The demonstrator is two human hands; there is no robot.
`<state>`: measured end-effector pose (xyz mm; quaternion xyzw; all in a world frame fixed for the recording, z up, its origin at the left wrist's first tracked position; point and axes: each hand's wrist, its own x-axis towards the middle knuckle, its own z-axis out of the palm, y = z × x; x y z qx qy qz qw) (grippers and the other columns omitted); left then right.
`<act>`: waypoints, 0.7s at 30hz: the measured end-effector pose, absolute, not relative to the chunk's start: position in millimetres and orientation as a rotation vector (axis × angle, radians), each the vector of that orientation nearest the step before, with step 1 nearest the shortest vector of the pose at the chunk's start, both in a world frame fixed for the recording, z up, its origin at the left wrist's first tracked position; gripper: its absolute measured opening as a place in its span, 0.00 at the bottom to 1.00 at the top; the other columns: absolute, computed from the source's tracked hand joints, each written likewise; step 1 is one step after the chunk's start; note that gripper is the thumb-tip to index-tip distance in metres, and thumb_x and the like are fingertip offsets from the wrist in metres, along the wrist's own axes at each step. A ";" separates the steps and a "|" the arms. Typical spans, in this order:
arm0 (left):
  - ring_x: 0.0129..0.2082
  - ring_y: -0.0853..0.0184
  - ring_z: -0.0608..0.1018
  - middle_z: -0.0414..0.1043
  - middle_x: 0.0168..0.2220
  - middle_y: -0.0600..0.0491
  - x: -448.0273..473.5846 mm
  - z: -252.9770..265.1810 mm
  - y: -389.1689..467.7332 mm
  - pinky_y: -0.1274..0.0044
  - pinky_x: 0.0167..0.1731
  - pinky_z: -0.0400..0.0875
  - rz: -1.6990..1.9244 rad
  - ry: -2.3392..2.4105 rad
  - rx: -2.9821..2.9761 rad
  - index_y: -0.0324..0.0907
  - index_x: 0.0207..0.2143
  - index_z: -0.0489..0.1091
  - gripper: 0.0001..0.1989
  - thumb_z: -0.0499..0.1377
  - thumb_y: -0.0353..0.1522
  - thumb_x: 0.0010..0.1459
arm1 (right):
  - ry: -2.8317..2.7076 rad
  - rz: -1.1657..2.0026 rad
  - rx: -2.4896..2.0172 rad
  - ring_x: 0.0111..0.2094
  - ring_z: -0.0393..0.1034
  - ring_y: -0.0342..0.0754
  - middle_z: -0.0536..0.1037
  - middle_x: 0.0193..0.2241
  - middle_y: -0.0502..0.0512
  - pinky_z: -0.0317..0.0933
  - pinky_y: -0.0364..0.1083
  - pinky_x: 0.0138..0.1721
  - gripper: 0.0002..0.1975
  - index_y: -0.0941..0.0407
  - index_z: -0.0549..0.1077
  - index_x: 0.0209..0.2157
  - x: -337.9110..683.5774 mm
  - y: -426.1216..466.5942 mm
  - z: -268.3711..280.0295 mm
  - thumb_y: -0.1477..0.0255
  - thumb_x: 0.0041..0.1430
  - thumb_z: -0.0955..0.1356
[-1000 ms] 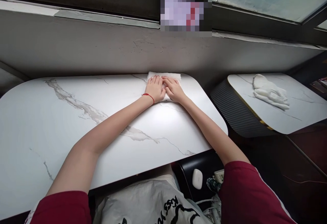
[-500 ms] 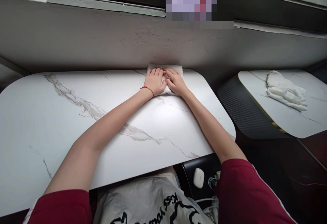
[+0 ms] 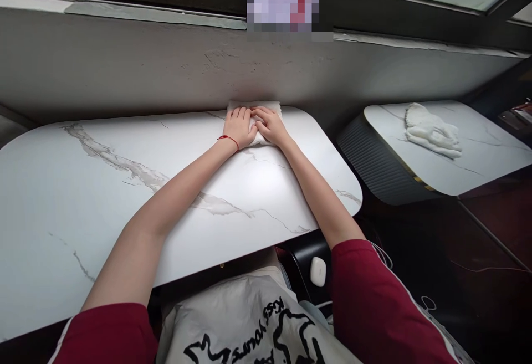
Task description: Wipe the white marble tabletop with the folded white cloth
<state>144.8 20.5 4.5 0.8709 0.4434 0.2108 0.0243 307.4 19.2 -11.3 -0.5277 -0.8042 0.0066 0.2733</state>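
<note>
Near the far edge of the white marbled tabletop (image 3: 266, 184), a white cloth (image 3: 255, 104) lies spread under both palms, its back edge reaching the wall. My left hand (image 3: 240, 126) rests flat on it with fingers stretched forward and a red string around the wrist. Pressed beside it is my right hand (image 3: 269, 124), fingers extended and angled toward the left one, so the fingertips nearly meet. Neither hand is wrapped around the cloth, whose middle they hide.
A grey wall (image 3: 158, 65) borders the far edge. Rightward stands a second marbled table (image 3: 490, 159) bearing a crumpled white cloth (image 3: 432, 134). Below the near edge are a small white case (image 3: 318, 271) on a black surface and a grey printed bag (image 3: 233, 314).
The view has swung slightly to the right, bringing more of the second table into sight. Both hands stay flat on the cloth at about the same spot on the table.
</note>
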 end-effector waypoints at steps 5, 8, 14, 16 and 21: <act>0.64 0.51 0.66 0.66 0.62 0.36 138.4 4.8 11.1 0.61 0.64 0.55 0.621 1.338 2.716 0.30 0.59 0.66 0.25 0.46 0.33 0.64 | -2.109 -0.015 -1.502 0.63 0.64 0.55 0.73 0.60 0.62 0.56 0.58 0.63 0.22 0.57 0.73 0.53 297.6 4.4 -15.6 0.74 0.62 0.57; 0.66 0.51 0.64 0.64 0.65 0.35 131.2 2.0 -0.6 0.61 0.66 0.53 0.619 1.306 2.735 0.28 0.61 0.64 0.26 0.46 0.33 0.65 | -2.103 -0.010 -1.517 0.64 0.63 0.56 0.72 0.61 0.62 0.56 0.60 0.64 0.23 0.57 0.72 0.54 289.9 -13.2 -17.1 0.74 0.62 0.57; 0.68 0.49 0.62 0.61 0.66 0.32 111.9 -0.8 -42.1 0.59 0.66 0.53 0.572 1.194 2.805 0.25 0.63 0.62 0.29 0.47 0.34 0.65 | -2.112 -0.054 -1.528 0.65 0.62 0.57 0.71 0.62 0.63 0.56 0.62 0.64 0.23 0.58 0.72 0.56 272.9 -70.3 -18.4 0.73 0.63 0.57; 0.68 0.49 0.62 0.61 0.66 0.32 105.9 -0.3 -60.4 0.59 0.66 0.53 0.545 1.142 2.837 0.25 0.63 0.62 0.29 0.47 0.35 0.66 | -2.115 -0.085 -1.553 0.66 0.61 0.58 0.70 0.63 0.66 0.55 0.61 0.64 0.24 0.60 0.71 0.57 267.6 -95.1 -18.3 0.73 0.64 0.56; 0.69 0.48 0.62 0.60 0.67 0.32 90.0 0.4 -118.0 0.59 0.67 0.52 0.500 1.053 2.900 0.24 0.65 0.60 0.30 0.46 0.35 0.67 | -2.159 -0.162 -1.582 0.68 0.58 0.58 0.68 0.64 0.67 0.55 0.62 0.65 0.25 0.61 0.67 0.62 252.1 -167.2 -15.7 0.75 0.66 0.56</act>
